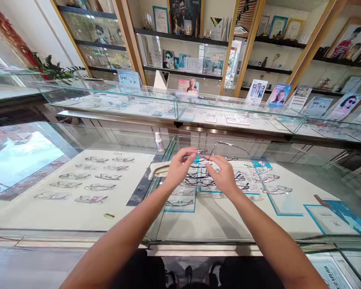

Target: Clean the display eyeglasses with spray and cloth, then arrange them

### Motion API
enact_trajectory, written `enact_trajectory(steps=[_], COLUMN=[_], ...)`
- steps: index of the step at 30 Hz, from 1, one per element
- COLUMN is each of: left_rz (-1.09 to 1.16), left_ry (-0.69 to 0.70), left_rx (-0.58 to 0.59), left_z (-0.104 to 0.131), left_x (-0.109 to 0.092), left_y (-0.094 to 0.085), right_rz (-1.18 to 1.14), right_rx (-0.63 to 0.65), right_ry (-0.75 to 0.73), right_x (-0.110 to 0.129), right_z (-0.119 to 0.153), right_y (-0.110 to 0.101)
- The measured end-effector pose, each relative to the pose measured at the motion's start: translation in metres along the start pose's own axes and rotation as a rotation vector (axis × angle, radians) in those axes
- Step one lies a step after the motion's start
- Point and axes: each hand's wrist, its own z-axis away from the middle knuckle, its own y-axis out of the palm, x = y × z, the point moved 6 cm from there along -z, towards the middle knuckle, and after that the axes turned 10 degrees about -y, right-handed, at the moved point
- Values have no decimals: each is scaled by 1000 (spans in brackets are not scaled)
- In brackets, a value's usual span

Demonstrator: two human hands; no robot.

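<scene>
My right hand (224,174) pinches a pair of eyeglasses (225,143) above the glass counter, with a thin dark temple arm stretching up and to the right. Close by on the left is my left hand (180,164), its thumb and fingertips drawn together. Whether it grips the same eyeglasses or something small, I cannot make out. Beneath both hands, dark-framed glasses (200,182) lie in several rows inside the display case. A folded beige cloth (160,170) rests by my left wrist, and a white spray bottle (159,142) stands behind it.
The left display case (84,214) holds rows of glasses (75,176) and a small greenish item (109,216). To the right lie more glasses (276,189) and a blue-edged card (331,218). Across the aisle, another glass counter (177,106) carries advertising cards (279,95); shelves stand behind.
</scene>
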Motion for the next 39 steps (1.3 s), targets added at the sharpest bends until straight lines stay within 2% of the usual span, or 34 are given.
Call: enact_trajectory(steps=[3,5,7,10,12,17,21,23,25,28,31,32,35,37,39], left_rz=[-134,-244,-378,-561,-602,-597,-518,-441,-337,-159,-14,51,486,639,701], left_ry=[-14,-83,-193,-381,-438,-529,-507,-433,-347,-254,-225,-236,-362,-425,-479], left_rx=[-394,-622,-722,-689,-645,-559,-505,-465,-392,-224,-52,17,340,483,544], left_z=[-24,-40,-58,-83,-95,-105,-105,-105,-103,-91,-67,-58,-29,-13,-3], left_x=[6,13,24,45,58,86,87,76,61,35,7,-2,-25,-38,-43], left_y=[-50,-80,-101,-116,-121,-128,-131,-125,-112,-79,-41,-28,8,20,24], right_rz=[4,3,3,13,25,47,40,31,19,-4,-42,-64,-160,-234,-298], right_rx=[-5,-25,-53,-79,-86,-98,-116,-123,-125,-126,-134,-136,-119,-88,-56], right_ry=[-21,-33,-37,-30,-25,-8,-18,-22,-27,-29,-13,-4,28,47,66], right_x=[-1,-2,-3,-6,-6,-7,-4,-1,1,3,2,2,5,9,13], right_z=[-3,-5,-7,-10,-11,-14,-16,-17,-19,-20,-20,-20,-20,-20,-19], right_y=[-7,-11,-15,-20,-23,-28,-32,-33,-34,-35,-35,-36,-34,-30,-25])
